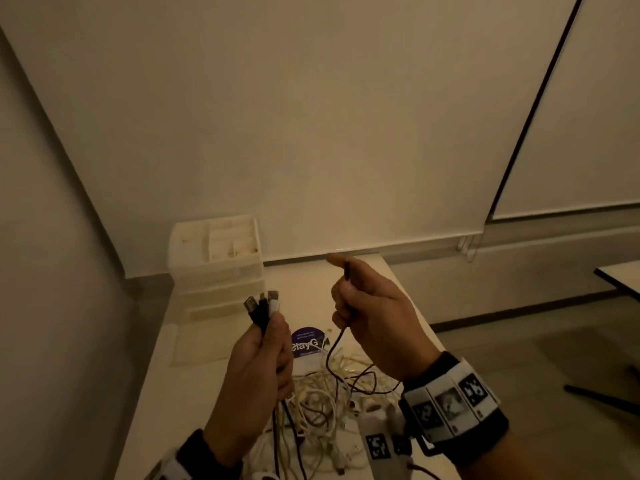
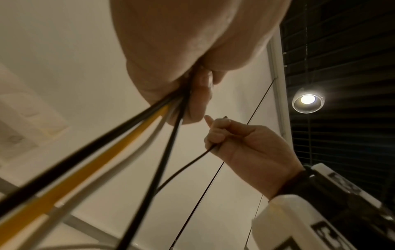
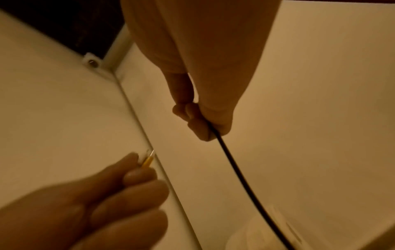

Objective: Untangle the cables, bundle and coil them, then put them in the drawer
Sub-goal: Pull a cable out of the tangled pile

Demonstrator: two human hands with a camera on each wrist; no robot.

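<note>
My left hand [image 1: 266, 355] is raised above the table and grips a bunch of cables [image 1: 262, 308], black, white and yellow, with their plug ends sticking up past the fingers. From below, those cables [image 2: 119, 140] run out of the fist towards the table. To the right, my right hand [image 1: 363, 306] holds a thin black cable [image 1: 334, 344] in curled fingers; its plug tip shows at the thumb. This cable [image 3: 239, 172] hangs down into a tangled pile of white, yellow and dark cables [image 1: 329, 396] on the table. A white drawer unit [image 1: 218, 268] stands at the table's back left.
The white table [image 1: 391, 282] stands against a pale wall, floor to its right. A purple-and-white card [image 1: 307, 341] lies behind the pile. Small marker tags [image 1: 377, 445] lie near the front. Another table's corner [image 1: 620, 278] shows at the far right.
</note>
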